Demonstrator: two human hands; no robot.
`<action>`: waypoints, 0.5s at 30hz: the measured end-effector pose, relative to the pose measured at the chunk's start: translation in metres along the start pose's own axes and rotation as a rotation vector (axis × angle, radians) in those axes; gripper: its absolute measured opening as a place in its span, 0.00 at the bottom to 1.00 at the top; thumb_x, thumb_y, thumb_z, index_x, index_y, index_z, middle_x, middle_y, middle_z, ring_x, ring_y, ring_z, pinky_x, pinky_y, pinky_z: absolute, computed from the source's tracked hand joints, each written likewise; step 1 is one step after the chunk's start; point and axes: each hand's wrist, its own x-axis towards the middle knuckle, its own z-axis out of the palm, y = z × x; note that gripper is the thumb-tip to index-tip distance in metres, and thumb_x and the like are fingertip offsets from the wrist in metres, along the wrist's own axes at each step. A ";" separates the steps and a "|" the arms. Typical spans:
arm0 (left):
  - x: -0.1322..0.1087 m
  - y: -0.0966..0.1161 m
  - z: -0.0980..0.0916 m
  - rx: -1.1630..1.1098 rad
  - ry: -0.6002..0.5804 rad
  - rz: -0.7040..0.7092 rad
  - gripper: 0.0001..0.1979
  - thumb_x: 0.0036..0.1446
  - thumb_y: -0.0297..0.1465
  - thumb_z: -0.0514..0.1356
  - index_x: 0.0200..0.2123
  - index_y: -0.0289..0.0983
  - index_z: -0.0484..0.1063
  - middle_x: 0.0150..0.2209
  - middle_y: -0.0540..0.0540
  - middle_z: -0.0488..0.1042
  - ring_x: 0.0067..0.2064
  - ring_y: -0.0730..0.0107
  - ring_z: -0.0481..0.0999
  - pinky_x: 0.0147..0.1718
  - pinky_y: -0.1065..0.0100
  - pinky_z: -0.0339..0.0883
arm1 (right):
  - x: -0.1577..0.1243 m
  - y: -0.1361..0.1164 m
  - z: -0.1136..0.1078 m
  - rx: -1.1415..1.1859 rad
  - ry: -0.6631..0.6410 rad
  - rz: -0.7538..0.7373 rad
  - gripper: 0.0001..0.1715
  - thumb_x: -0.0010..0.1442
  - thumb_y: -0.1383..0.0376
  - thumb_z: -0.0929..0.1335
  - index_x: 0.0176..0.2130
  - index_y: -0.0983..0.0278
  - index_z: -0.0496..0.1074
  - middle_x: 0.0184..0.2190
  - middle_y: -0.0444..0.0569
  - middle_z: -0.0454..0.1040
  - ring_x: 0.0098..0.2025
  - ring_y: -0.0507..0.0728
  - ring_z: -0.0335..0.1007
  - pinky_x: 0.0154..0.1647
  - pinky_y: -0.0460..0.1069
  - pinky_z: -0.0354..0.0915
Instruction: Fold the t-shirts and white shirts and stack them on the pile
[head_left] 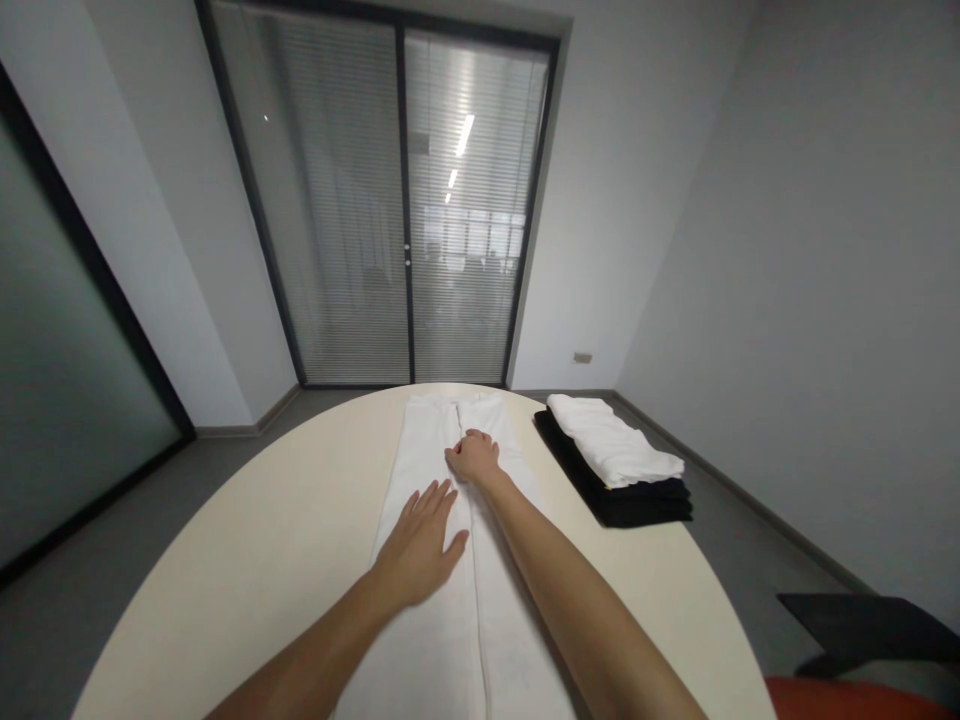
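Observation:
A long white cloth garment point(435, 630) lies stretched out from the table's near side to its far edge, with a line where two edges meet running down its middle. My left hand point(421, 545) rests flat on the left half, fingers extended and thumb apart. Farther up, my right hand point(474, 457) is closed at the middle line near the garment's far end. Its fingers are curled and appear to pinch the cloth there; the fingertips are partly hidden. My right forearm crosses over the garment's right half.
A round cream table point(277, 530) carries the garment. On its right side sits a stack of folded black clothes point(637, 505) with a folded white cloth point(611, 440) on top. A chair with a black armrest point(870, 625) and red seat stands at lower right. Glass panels with blinds point(337, 220) are behind.

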 end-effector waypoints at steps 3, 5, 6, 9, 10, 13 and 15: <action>0.000 0.000 0.002 -0.008 0.024 0.001 0.31 0.67 0.43 0.48 0.68 0.34 0.55 0.71 0.37 0.53 0.73 0.55 0.47 0.70 0.49 0.43 | -0.002 -0.003 0.002 0.055 0.029 0.026 0.13 0.60 0.60 0.67 0.35 0.64 0.79 0.60 0.58 0.68 0.62 0.69 0.58 0.61 0.62 0.51; 0.001 0.000 0.004 -0.004 0.053 -0.016 0.31 0.67 0.41 0.49 0.68 0.32 0.55 0.71 0.36 0.53 0.72 0.54 0.49 0.70 0.49 0.44 | -0.004 -0.005 0.002 0.103 0.056 0.016 0.13 0.62 0.60 0.66 0.37 0.64 0.78 0.55 0.58 0.72 0.61 0.68 0.60 0.60 0.61 0.50; 0.002 0.000 0.004 0.004 0.075 -0.034 0.31 0.66 0.41 0.49 0.68 0.32 0.55 0.71 0.36 0.54 0.72 0.54 0.50 0.69 0.49 0.45 | -0.005 -0.006 0.002 0.131 0.062 0.006 0.14 0.64 0.59 0.65 0.38 0.64 0.77 0.52 0.58 0.75 0.58 0.66 0.62 0.59 0.60 0.50; 0.006 -0.006 0.004 0.037 0.191 -0.101 0.29 0.66 0.39 0.50 0.66 0.32 0.58 0.70 0.36 0.57 0.71 0.51 0.53 0.69 0.48 0.47 | -0.007 -0.008 0.003 0.217 0.039 -0.017 0.14 0.68 0.60 0.61 0.45 0.63 0.72 0.40 0.51 0.79 0.48 0.60 0.71 0.56 0.57 0.52; 0.008 -0.010 0.003 0.048 0.237 -0.121 0.28 0.66 0.39 0.50 0.66 0.32 0.59 0.69 0.36 0.58 0.71 0.51 0.54 0.68 0.48 0.48 | -0.008 -0.008 0.004 0.243 0.026 -0.022 0.14 0.68 0.61 0.61 0.47 0.63 0.71 0.37 0.49 0.80 0.45 0.58 0.72 0.55 0.56 0.53; 0.013 -0.029 -0.002 0.080 0.329 -0.180 0.28 0.66 0.39 0.50 0.64 0.32 0.61 0.67 0.35 0.62 0.69 0.51 0.59 0.67 0.50 0.53 | -0.008 -0.006 0.005 0.316 -0.009 -0.017 0.14 0.65 0.62 0.65 0.51 0.59 0.68 0.34 0.42 0.80 0.41 0.54 0.74 0.53 0.53 0.53; 0.016 -0.043 -0.005 0.095 0.334 -0.219 0.27 0.66 0.38 0.50 0.63 0.30 0.62 0.64 0.33 0.66 0.66 0.52 0.64 0.65 0.52 0.57 | -0.007 -0.005 0.004 0.357 -0.027 0.006 0.12 0.63 0.62 0.68 0.48 0.58 0.69 0.32 0.39 0.80 0.38 0.53 0.74 0.51 0.51 0.54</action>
